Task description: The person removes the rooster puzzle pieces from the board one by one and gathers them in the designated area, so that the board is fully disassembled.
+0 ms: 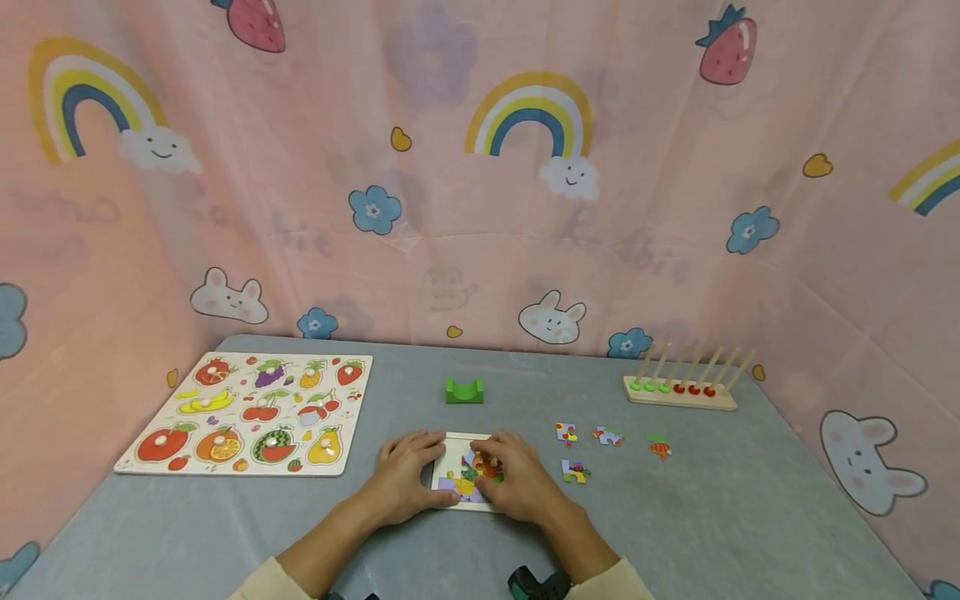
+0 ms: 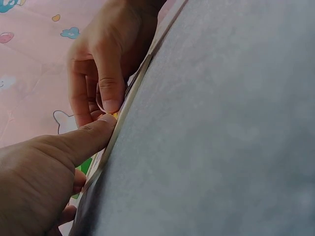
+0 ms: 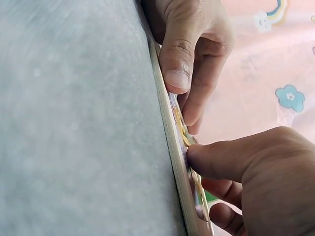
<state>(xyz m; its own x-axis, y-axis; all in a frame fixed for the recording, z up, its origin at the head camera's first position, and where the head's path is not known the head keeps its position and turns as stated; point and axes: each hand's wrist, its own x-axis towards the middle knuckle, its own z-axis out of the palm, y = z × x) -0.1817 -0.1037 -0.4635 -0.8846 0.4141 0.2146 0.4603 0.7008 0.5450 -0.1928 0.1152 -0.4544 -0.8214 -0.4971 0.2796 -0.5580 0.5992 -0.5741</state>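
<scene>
A small jigsaw tray (image 1: 471,506) with a pale wooden rim lies on the grey table, partly filled with colourful pieces (image 1: 465,486). My left hand (image 1: 405,477) grips its left side, thumb along the near rim and fingers toward the far edge. From the right, my right hand (image 1: 521,481) reaches over the tray, its thumb and bent fingers pinching a puzzle piece among the others; the hand hides most of that piece. In the right wrist view the right thumb (image 3: 211,158) rests close over the pieces, and the left thumb (image 3: 177,73) lies on the rim.
Loose puzzle pieces (image 1: 575,472) lie to the right of the tray. Beyond it stands a green curved block (image 1: 465,392). A fruit peg board (image 1: 240,408) occupies the left side, and a wooden bead rack (image 1: 678,395) with upright pegs stands at back right. A pink patterned curtain (image 1: 465,250) surrounds the table.
</scene>
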